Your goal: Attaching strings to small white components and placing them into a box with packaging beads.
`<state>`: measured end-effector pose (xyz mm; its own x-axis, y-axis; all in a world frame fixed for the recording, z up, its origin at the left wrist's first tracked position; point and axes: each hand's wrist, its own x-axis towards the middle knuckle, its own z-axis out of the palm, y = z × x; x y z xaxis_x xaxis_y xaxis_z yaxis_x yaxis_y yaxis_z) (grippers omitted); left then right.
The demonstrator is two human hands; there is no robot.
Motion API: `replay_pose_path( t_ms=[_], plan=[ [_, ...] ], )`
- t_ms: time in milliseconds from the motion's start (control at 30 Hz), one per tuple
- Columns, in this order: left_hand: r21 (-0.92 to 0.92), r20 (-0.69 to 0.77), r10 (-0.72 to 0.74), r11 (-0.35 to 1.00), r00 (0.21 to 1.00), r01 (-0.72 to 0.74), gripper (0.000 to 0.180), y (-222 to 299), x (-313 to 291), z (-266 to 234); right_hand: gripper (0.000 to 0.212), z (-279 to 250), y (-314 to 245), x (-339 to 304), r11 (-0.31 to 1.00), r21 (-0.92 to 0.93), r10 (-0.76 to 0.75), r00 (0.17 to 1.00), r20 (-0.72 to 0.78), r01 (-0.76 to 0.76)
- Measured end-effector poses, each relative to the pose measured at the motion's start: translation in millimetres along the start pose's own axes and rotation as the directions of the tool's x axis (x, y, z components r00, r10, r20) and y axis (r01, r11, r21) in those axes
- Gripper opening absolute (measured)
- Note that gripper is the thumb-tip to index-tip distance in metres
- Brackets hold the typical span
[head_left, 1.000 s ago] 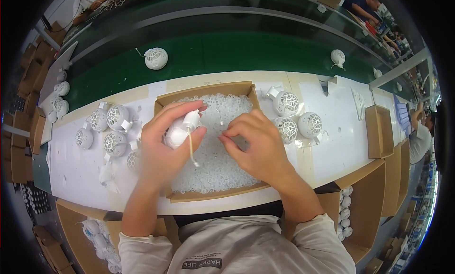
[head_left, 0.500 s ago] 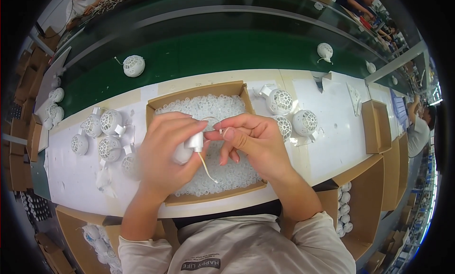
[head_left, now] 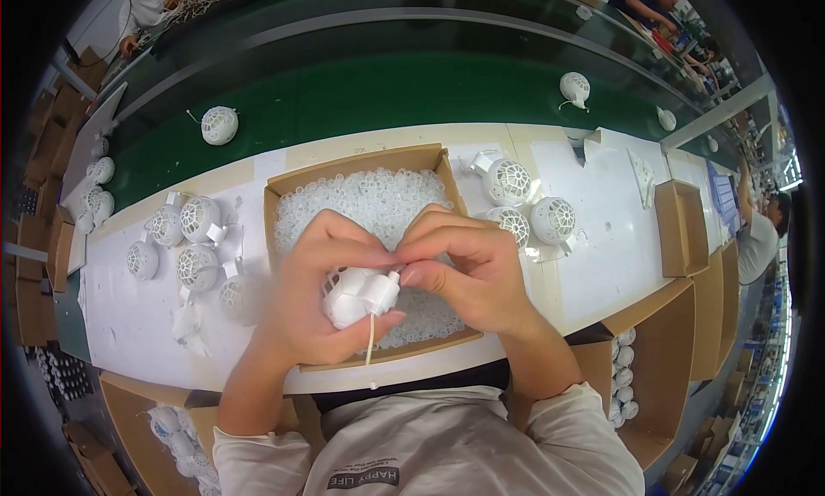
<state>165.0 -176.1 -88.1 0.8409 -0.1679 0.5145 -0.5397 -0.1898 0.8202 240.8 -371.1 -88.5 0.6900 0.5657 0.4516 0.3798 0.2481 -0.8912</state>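
My left hand (head_left: 314, 294) is wrapped round a white ball-shaped lattice housing (head_left: 347, 304) with a short square stem pointing right. A thin whitish cable (head_left: 371, 340) hangs down from the stem and ends in a small connector. My right hand (head_left: 468, 268) meets the left at the stem's tip, thumb and forefinger pinched together. What sits between those fingertips is hidden or too small to make out. Below both hands stands a shallow cardboard box (head_left: 288, 180) filled with small clear plastic rings (head_left: 365, 195).
Several white lattice balls lie left (head_left: 199, 267) and right (head_left: 507, 183) on the white table (head_left: 593, 298). Beyond it runs a green conveyor belt (head_left: 387, 92) carrying a few more balls (head_left: 219, 126). Open cartons (head_left: 662, 367) flank me below the table. Other people work farther off.
The housing has tilted so its stem points right, and my hands have come together at the tip. The wire loop between them no longer shows. Balls on the belt have shifted left.
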Motion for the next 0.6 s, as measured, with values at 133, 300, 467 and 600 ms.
replay_pose_path(
  t_ms=[133,300,467,600],
  plan=[
    [-0.482,-0.003,-0.088,0.873,0.996,0.076,0.058,-6.2,-7.1,12.0,0.016,0.7,-2.3,-1.8,0.990,0.128,0.043,0.995,0.095,-0.055],
    [-0.591,0.132,-0.252,0.756,0.959,0.280,0.063,1.6,-8.1,10.0,0.017,11.3,-10.0,-6.2,0.898,0.377,0.211,0.974,0.086,-0.228],
    [-0.720,0.184,-0.300,0.607,0.936,0.336,0.052,6.8,-7.4,9.9,0.017,5.3,-2.9,-3.4,0.980,0.072,-0.193,0.978,0.078,0.188],
    [-0.841,0.368,-0.450,0.212,0.814,0.497,0.043,21.1,-0.5,11.2,0.021,5.0,-1.9,-1.7,0.838,-0.333,-0.441,0.896,0.053,0.432]
  ],
)
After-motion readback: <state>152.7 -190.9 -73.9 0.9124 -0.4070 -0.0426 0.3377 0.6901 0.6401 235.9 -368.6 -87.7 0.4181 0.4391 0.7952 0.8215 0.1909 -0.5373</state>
